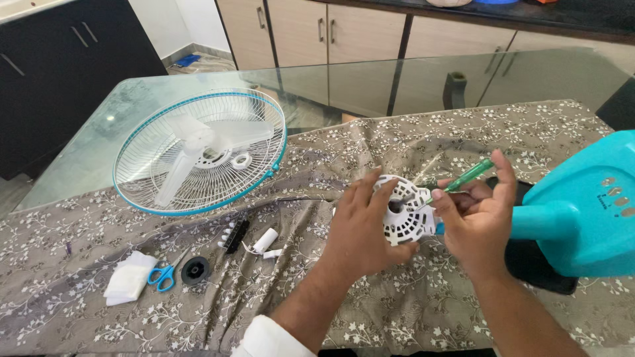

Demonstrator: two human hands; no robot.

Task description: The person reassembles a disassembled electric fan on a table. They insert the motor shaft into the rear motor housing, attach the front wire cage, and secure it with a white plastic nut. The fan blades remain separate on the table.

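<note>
On the cloth-covered glass surface (99,139), beside the teal fan body (582,211), the left hand (360,228) grips a white vented motor cover (405,210) while the right hand's (479,221) fingers (506,173) pinch a green screwdriver (463,180) against it.

glossy glass table (99,152), patterned cloth (423,304), white plastic housing (407,211)

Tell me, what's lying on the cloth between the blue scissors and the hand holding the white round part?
In the head view, between the scissors and the left hand lie a black round cap, a black strip and a small white cylinder.
</note>
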